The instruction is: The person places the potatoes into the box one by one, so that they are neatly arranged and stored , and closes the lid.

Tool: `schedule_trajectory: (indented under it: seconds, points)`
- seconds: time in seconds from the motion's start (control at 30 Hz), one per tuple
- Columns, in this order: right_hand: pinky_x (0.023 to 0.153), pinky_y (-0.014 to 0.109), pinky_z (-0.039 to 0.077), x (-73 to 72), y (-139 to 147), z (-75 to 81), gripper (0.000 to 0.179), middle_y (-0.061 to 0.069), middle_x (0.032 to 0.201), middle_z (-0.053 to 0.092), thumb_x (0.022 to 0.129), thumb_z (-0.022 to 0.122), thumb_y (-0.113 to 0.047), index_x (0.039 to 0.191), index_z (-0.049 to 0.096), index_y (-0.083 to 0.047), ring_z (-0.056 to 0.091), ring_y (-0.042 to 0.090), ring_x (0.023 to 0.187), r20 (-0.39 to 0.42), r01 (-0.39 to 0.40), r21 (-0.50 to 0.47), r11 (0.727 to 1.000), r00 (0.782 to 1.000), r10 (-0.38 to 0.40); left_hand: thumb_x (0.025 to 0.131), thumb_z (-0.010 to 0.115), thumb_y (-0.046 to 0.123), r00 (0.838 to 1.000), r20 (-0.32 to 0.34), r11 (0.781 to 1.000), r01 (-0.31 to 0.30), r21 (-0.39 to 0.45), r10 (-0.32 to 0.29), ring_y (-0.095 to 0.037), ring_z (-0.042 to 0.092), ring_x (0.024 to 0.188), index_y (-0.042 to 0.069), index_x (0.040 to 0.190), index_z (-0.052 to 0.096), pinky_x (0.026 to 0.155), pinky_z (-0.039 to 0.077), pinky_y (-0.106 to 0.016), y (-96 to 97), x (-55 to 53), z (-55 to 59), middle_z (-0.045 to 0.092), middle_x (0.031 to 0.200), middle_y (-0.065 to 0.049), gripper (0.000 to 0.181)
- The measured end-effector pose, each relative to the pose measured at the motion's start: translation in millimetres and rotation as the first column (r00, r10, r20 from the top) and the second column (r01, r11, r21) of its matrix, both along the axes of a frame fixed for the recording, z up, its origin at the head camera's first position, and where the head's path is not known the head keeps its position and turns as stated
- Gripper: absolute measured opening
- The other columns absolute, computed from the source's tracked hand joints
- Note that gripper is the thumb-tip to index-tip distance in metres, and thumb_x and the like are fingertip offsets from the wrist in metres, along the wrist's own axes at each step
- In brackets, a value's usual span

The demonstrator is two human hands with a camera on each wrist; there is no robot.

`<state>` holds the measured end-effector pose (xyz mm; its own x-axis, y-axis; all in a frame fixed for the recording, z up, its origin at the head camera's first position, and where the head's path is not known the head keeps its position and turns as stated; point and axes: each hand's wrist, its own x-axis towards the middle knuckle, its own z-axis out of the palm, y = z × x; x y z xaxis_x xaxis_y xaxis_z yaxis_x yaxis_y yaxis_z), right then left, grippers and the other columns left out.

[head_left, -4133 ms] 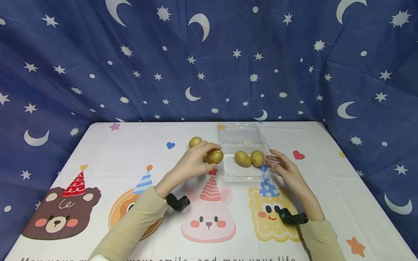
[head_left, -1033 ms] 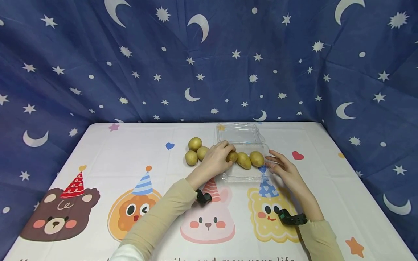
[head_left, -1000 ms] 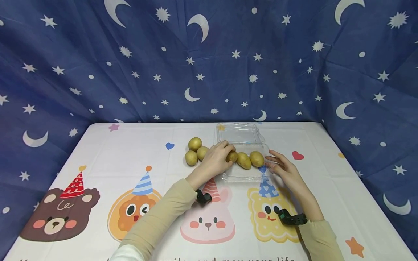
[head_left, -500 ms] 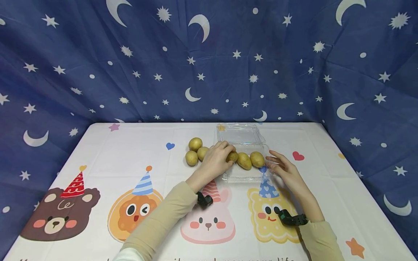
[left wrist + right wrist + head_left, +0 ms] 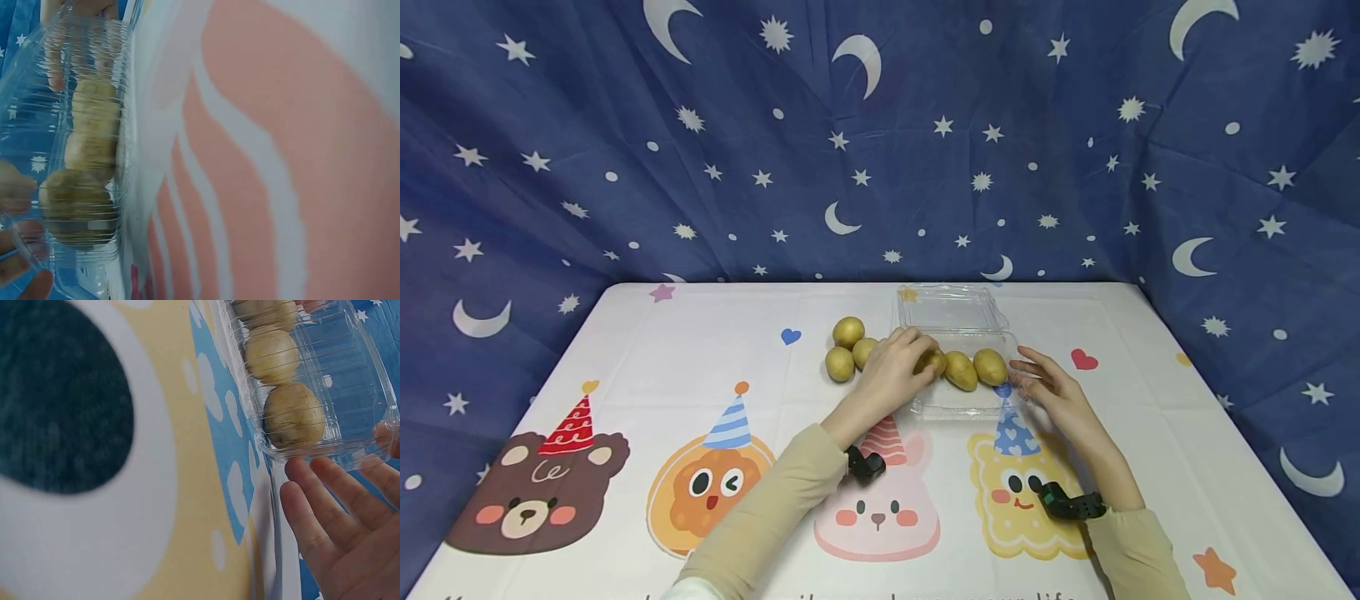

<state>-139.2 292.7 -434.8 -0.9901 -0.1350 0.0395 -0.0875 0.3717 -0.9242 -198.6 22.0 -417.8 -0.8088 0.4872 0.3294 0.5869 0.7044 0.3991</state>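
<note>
Three potatoes lie in a row in a clear plastic clamshell box [image 5: 962, 410], whose lid [image 5: 951, 307] is folded back behind it. My left hand [image 5: 887, 371] is at the box's left side, close to the leftmost potato [image 5: 78, 206]. In the left wrist view its fingers stand apart from that potato, with nothing between them. The middle potato [image 5: 960, 370] and the right potato [image 5: 294, 415] sit alongside. My right hand [image 5: 1051, 385] has its fingers [image 5: 331, 494] extended at the box's right wall, touching or nearly touching it.
Left of the box, three more potatoes lie grouped on the white tablecloth: a back potato [image 5: 848, 332], a front potato [image 5: 839, 364] and one potato [image 5: 865, 353] partly behind my left hand. A blue star-patterned curtain [image 5: 880, 150] hangs behind the table.
My left hand has brought a potato from the left into the box, let go of it and drawn back slightly left. My right hand has stayed at the box's right side.
</note>
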Motion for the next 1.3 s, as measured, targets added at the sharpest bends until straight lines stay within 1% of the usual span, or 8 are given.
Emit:
schedule_trajectory:
  seconds: [0.13, 0.47, 0.63, 0.8, 1.0, 1.17, 1.3]
  points:
    - [0.086, 0.008, 0.046, 0.7, 0, 0.7, 0.053, 0.030, 0.141, 0.045, 0.101, 0.047, -0.016, 0.149, 0.029, -0.004, 0.056, -0.012, 0.106, -0.009, -0.006, -0.006, 1.000, 1.000, 0.006, 0.087, 0.068, 0.025, 1.000, 0.009, 1.000, 0.013, 0.009, -0.013, -0.017, 0.057, 0.100, 0.017, 0.112, 0.066, 0.083, 0.049, -0.033, -2.2, 1.8, 1.9, 0.063, 0.108, 0.002, 0.027]
    - [0.087, 0.007, 0.045, 1.6, -1, 1.3, 0.052, 0.029, 0.141, 0.045, 0.101, 0.046, -0.016, 0.149, 0.029, -0.005, 0.056, -0.010, 0.108, -0.007, -0.006, -0.002, 1.000, 1.000, 0.006, 0.088, 0.067, 0.023, 0.998, 0.053, 0.998, 0.021, 0.052, -0.024, -0.017, 0.057, 0.103, 0.016, 0.114, 0.065, 0.081, 0.049, -0.033, -7.2, 6.9, 6.5, 0.064, 0.111, 0.001, 0.027]
    - [0.086, 0.007, 0.045, 1.3, -1, 1.4, 0.053, 0.029, 0.141, 0.045, 0.101, 0.047, -0.017, 0.149, 0.029, -0.005, 0.056, -0.010, 0.108, -0.007, -0.004, 0.002, 1.000, 1.000, 0.004, 0.088, 0.067, 0.022, 0.998, 0.056, 0.997, 0.023, 0.078, -0.027, -0.017, 0.057, 0.098, 0.015, 0.112, 0.065, 0.079, 0.048, -0.033, -9.4, 9.4, 9.0, 0.064, 0.110, 0.000, 0.025]
    - [0.086, 0.007, 0.045, 1.1, -1, 2.0, 0.053, 0.029, 0.141, 0.046, 0.101, 0.047, -0.017, 0.149, 0.029, -0.004, 0.056, -0.011, 0.107, -0.010, -0.004, 0.008, 1.000, 1.000, 0.004, 0.088, 0.066, 0.023, 0.998, 0.055, 0.996, 0.025, 0.084, -0.029, -0.016, 0.057, 0.096, 0.016, 0.112, 0.066, 0.079, 0.048, -0.032, -11.8, 11.8, 12.5, 0.065, 0.108, -0.001, 0.025]
    - [0.086, 0.007, 0.046, 1.2, -2, 2.2, 0.053, 0.029, 0.141, 0.046, 0.101, 0.047, -0.017, 0.149, 0.029, -0.003, 0.056, -0.012, 0.106, -0.007, -0.003, 0.013, 1.000, 1.000, 0.003, 0.089, 0.065, 0.022, 0.997, 0.064, 0.995, 0.028, 0.098, -0.034, -0.016, 0.057, 0.096, 0.015, 0.115, 0.065, 0.080, 0.049, -0.032, -15.5, 15.8, 15.8, 0.065, 0.110, -0.001, 0.027]
    - [0.086, 0.008, 0.046, 1.0, -2, 2.3, 0.053, 0.028, 0.142, 0.045, 0.101, 0.047, -0.018, 0.149, 0.029, -0.005, 0.055, -0.014, 0.105, 0.002, 0.001, 0.018, 1.000, 1.000, -0.001, 0.090, 0.064, 0.022, 0.997, 0.077, 0.993, 0.024, 0.119, -0.033, -0.016, 0.058, 0.097, 0.015, 0.117, 0.065, 0.080, 0.050, -0.032, -19.3, 18.3, 16.3, 0.065, 0.112, -0.001, 0.028]
    - [0.086, 0.008, 0.046, 1.0, -2, 2.3, 0.053, 0.028, 0.142, 0.046, 0.101, 0.047, -0.018, 0.149, 0.029, -0.005, 0.055, -0.014, 0.105, 0.001, 0.001, 0.018, 1.000, 1.000, -0.001, 0.090, 0.064, 0.021, 0.996, 0.081, 0.991, 0.020, 0.129, -0.031, -0.017, 0.059, 0.101, 0.015, 0.117, 0.065, 0.083, 0.051, -0.033, -23.0, 19.7, 16.8, 0.065, 0.114, 0.000, 0.028]
